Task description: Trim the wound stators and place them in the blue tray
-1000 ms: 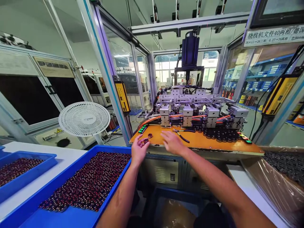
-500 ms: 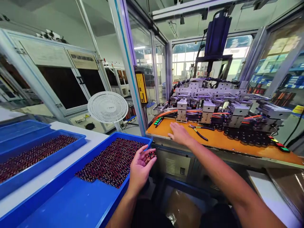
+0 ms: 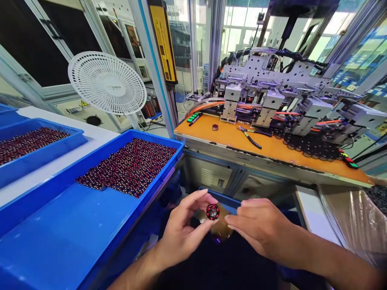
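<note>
— Held what in the left hand (image 3: 187, 230)?
— Clamped a small dark ring (image 3: 213, 212) with red spots between thumb and fingers, well apart from the orange benchtop (image 3: 196, 131).
— And with the right hand (image 3: 262, 225)?
— Curled toward the ring, fingertips just beside it; could not tell about anything pinched inside.
— Found what in the near blue tray (image 3: 63, 229)?
— Saw many small red-spotted pieces (image 3: 130, 167) packed closely over the far part, with bare blue bottom in the near part.
— Noticed more trays?
— Saw a second blue tray (image 3: 79, 136) farther left on the white table (image 3: 96, 135), loaded with similar pieces; caught only a corner of a third tray (image 3: 6, 109), contents out of sight.
— And off to the right?
— Spotted a plastic-draped box (image 3: 341, 217) with black pieces (image 3: 380, 200) at the far right edge.
— Saw anything outside the containers?
— Made out a lone second ring (image 3: 215, 127) on the benchtop, near pliers (image 3: 251, 139).
</note>
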A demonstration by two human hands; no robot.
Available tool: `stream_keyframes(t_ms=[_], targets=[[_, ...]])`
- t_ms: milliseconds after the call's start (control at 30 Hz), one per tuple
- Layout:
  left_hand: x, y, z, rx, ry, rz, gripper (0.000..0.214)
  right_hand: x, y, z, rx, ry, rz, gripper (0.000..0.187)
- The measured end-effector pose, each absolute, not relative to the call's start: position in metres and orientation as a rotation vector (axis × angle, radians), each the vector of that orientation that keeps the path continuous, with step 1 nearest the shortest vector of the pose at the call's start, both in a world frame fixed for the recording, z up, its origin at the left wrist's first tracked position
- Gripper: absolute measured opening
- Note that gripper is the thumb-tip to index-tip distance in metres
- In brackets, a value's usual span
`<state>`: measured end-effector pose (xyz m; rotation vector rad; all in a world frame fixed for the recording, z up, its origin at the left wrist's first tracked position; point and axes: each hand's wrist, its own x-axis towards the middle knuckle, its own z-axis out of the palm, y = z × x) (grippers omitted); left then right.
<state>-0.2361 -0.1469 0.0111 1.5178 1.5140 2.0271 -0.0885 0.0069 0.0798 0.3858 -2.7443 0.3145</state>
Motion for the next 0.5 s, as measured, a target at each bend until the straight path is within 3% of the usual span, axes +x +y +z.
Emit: stream_keyframes(t_ms=[167,267,367,500], targets=[[-0.227,-0.141,0.015,1.285,1.384,2.059,0.068,-0.064,0.011,0.07,0.337,-2.751,0.719,0.03],[-0.222,-0.142,0.012,1.28,1.354,2.015,0.067,-0.061,0.014,0.064,0.156,-2.725,1.217,0.018],[-0.216,-0.143,0.007,1.406,1.348,1.941,0.067,-0.066,0.014,0.057,-0.225,-2.452,1.741,0.027],[-0.209,-0.139,0.005,1.509,1.342,1.874,0.068,-0.079,0.002,0.047,-0.478,-1.964,2.111,0.03]])
